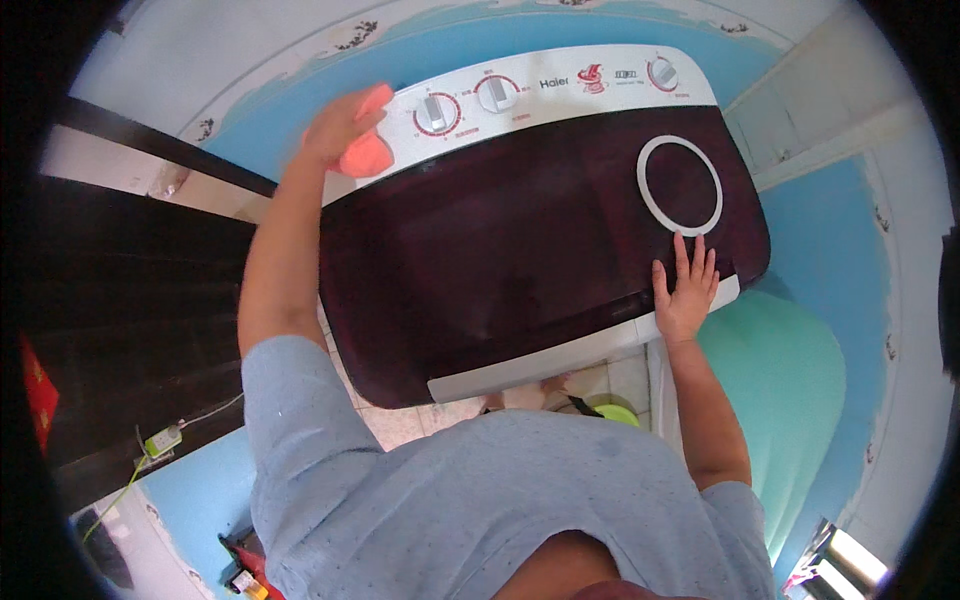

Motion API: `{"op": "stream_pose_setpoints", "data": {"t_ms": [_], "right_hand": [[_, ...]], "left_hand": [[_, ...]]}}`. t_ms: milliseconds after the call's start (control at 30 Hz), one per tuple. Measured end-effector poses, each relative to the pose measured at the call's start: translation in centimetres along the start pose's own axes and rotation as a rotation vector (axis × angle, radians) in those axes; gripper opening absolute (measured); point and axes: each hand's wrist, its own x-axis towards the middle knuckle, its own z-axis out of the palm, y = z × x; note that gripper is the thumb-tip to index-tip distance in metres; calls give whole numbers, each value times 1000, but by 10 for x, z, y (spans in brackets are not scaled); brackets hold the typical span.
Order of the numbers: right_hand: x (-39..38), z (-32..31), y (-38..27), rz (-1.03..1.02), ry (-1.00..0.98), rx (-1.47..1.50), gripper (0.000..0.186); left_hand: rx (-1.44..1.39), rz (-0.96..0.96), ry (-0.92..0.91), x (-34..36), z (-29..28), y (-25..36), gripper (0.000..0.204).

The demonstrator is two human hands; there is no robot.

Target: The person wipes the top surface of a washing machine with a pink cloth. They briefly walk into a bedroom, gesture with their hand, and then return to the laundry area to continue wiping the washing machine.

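Note:
A twin-tub style washing machine point(500, 240) with a dark maroon lid stands in front of me. Along its far side runs a white control panel point(570, 95) with three round knobs. My left hand point(338, 128) is closed on an orange-pink cloth point(366, 150), pressed to the panel's left end beside the leftmost knob point(436, 113). My right hand point(686, 290) lies with spread fingers on the lid's near right part. Its fingertips reach the lower edge of a white ring point(680, 186) set in the lid.
Blue and white walls point(825, 250) close in behind and to the right. Dark furniture point(130, 290) stands at the left, with a green-edged power strip point(163, 441) near it. A mint-green cover point(790, 370) hangs at the right. Something lime green point(615, 412) rests on the tiled floor.

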Motion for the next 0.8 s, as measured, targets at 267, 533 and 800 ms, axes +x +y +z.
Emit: {"op": "stream_pose_setpoints", "data": {"t_ms": [267, 533, 800], "right_hand": [[0, 6, 5, 5, -17, 23, 60], [2, 7, 4, -20, -8, 16, 59], [0, 6, 6, -34, 5, 26, 58]], "left_hand": [[689, 188, 244, -163, 114, 39, 56], [82, 74, 114, -276, 127, 126, 61], [241, -335, 621, -165, 69, -28, 61]]}}
